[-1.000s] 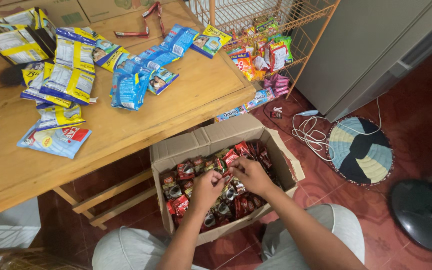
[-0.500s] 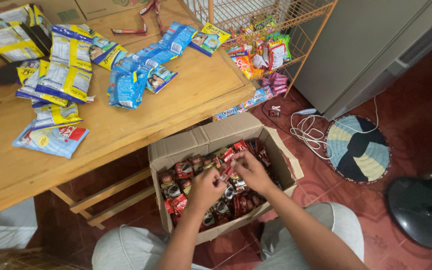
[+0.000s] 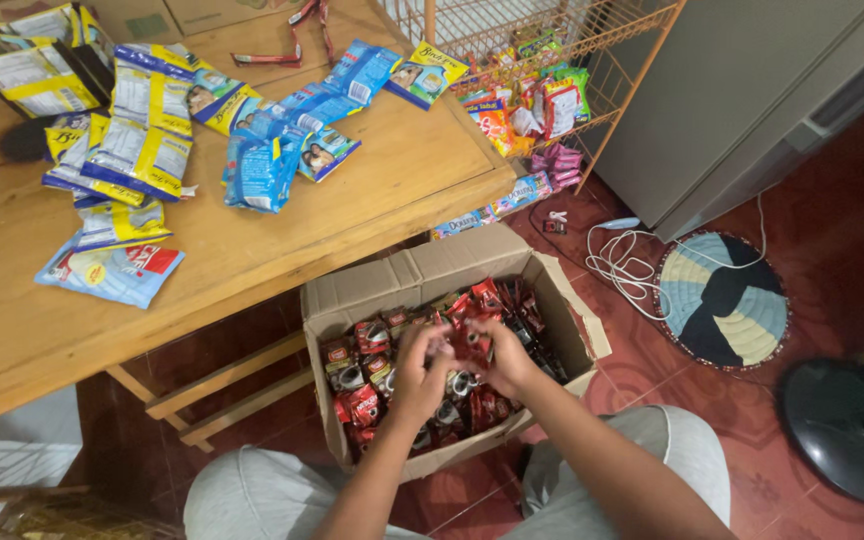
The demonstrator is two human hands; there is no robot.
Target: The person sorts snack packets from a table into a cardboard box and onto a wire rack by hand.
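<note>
An open cardboard box (image 3: 362, 292) stands on the floor in front of my knees, filled with several red and black sachets (image 3: 362, 405). Both hands are over the box. My left hand (image 3: 418, 372) and my right hand (image 3: 505, 358) are closed together on a strip of red sachets (image 3: 469, 340), held just above the pile. The fingers hide most of the strip.
A wooden table (image 3: 252, 250) on the left carries several blue and yellow packets (image 3: 142, 150). An orange wire rack (image 3: 552, 90) with snack packets stands behind the box. A white cable (image 3: 622, 270), a round woven mat (image 3: 722, 300) and a dark fan base (image 3: 847, 430) lie to the right.
My two hands have come closer together over the box, and the red sachet strip sits bunched between them. The view has shifted slightly.
</note>
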